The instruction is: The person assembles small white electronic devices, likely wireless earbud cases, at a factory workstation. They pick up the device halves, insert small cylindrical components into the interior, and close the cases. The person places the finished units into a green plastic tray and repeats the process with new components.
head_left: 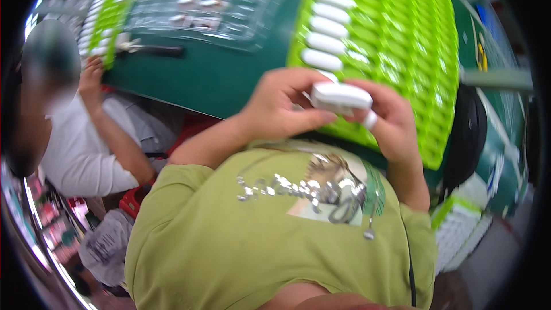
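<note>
Just in front of my chest, a smooth white oblong plastic piece (342, 96) with rounded ends is held between both hands. My left hand (282, 102) pinches its left end, thumb below and fingers behind. The fingers of my right hand (389, 113) close on its right end. A small white band or piece (370, 119) shows at a right-hand finger; I cannot tell which. Beyond my hands lies a bright green slotted tray (396, 40). Similar white oblong pieces (326, 41) sit in a column along its left side, the nearest partly hidden by my hands.
A dark green table (201, 83) carries a clear plastic sheet (201, 14) and a dark-handled tool (160, 50). Another green tray (115, 11) of white pieces stands far left, beside a seated person in white (86, 149). Stacked trays (462, 229) stand low right.
</note>
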`<state>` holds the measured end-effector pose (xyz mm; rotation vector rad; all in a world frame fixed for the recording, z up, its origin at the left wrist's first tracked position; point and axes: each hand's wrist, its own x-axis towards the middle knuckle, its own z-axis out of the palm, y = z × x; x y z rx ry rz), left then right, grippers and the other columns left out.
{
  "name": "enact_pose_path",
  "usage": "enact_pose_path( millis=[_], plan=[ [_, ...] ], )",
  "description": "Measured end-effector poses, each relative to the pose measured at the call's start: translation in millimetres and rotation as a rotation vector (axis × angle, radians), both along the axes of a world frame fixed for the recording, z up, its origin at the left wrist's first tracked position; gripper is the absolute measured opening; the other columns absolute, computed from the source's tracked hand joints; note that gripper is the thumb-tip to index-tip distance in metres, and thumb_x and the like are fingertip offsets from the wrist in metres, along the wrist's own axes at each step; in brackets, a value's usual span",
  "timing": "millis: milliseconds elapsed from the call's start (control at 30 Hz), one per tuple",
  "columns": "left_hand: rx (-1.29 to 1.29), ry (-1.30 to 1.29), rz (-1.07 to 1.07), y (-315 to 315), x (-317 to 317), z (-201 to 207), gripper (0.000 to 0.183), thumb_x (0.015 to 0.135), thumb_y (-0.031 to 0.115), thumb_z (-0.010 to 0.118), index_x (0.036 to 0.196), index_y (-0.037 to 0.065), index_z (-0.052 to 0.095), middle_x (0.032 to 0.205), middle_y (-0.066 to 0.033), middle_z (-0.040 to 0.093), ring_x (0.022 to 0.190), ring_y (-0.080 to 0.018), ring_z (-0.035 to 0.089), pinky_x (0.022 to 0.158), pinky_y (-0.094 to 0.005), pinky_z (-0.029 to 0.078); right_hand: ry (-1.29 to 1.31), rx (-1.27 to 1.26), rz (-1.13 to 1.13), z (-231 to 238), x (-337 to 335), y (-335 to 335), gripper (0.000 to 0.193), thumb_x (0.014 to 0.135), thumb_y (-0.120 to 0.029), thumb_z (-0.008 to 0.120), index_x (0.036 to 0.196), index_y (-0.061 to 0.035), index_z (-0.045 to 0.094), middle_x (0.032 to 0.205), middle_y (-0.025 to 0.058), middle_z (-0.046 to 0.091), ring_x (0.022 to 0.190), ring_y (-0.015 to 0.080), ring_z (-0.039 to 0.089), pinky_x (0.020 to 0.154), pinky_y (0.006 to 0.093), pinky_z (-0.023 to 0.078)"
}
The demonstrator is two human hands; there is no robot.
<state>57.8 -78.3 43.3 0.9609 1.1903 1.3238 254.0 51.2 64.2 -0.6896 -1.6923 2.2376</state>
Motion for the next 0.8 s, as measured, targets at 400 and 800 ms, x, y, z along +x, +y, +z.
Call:
enact_pose_path(
  millis=[400, 800],
  plan=[
    [0.095, 0.27, 0.1, 1, 4, -11, 0.026, 0.08, 0.007, 0.075, 0.104, 0.003, 0.067, 0.093, -0.0075, 0.069, 0.084, -0.0129, 0.068, 0.073, -0.0279, 0.055, 0.023, 0.43, 0.006, -27, -16, -4, 0.025, 0.092, 0.001, 0.06, 0.117, 0.0051, 0.06, 0.102, 0.0074, 0.064, 0.087, 0.0108, 0.062, 0.077, 0.0239, 0.051],
    [0.014, 0.088, 0.073, -4, 12, -4, 0.025, 0.081, 0.004, 0.076, 0.103, 0.002, 0.064, 0.092, -0.0044, 0.069, 0.082, -0.0103, 0.066, 0.073, -0.0261, 0.053, 0.033, 0.448, 0.055, -19, -15, -14, 0.027, 0.098, -0.008, 0.055, 0.121, 0.0054, 0.058, 0.091, 0.0047, 0.066, 0.075, 0.009, 0.06, 0.067, 0.023, 0.049]
  ],
)
